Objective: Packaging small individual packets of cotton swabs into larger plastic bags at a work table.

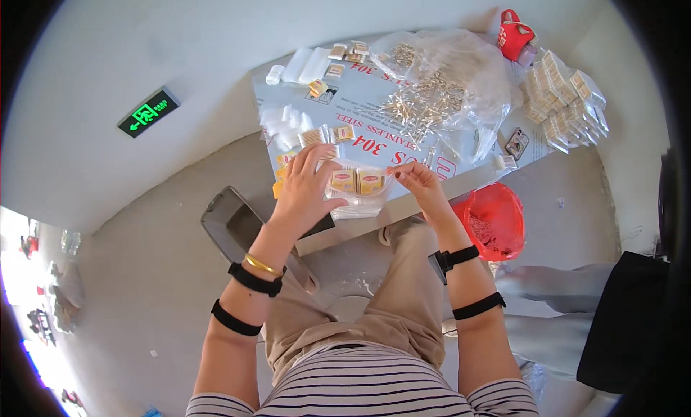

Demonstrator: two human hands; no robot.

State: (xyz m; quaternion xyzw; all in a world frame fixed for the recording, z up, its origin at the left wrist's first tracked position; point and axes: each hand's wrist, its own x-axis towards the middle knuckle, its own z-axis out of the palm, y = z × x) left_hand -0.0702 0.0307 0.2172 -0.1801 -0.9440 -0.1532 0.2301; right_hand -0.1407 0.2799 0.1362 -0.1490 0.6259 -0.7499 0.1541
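Observation:
In front of me lies a clear plastic bag (371,201) on a flat stack of similar bags at the table's near edge. Two small yellow-and-white boxes (358,181) sit side by side in or under its film; which, I cannot tell. My right hand (425,190) pinches the bag's right edge between thumb and fingers. My left hand (304,190) rests at the bag's left side, thumb and fingers spread apart. Just beyond its fingertips are small packs of cotton swabs (313,137) and another small box (344,133).
Loose cotton swabs (425,104) spill from a large clear bag (482,78). Wrapped packs stand stacked (561,96) at the right, near a phone (517,142). Below the table are a grey bin (230,215) and a red-lined bin (497,222). Another person's legs (554,309) are at right.

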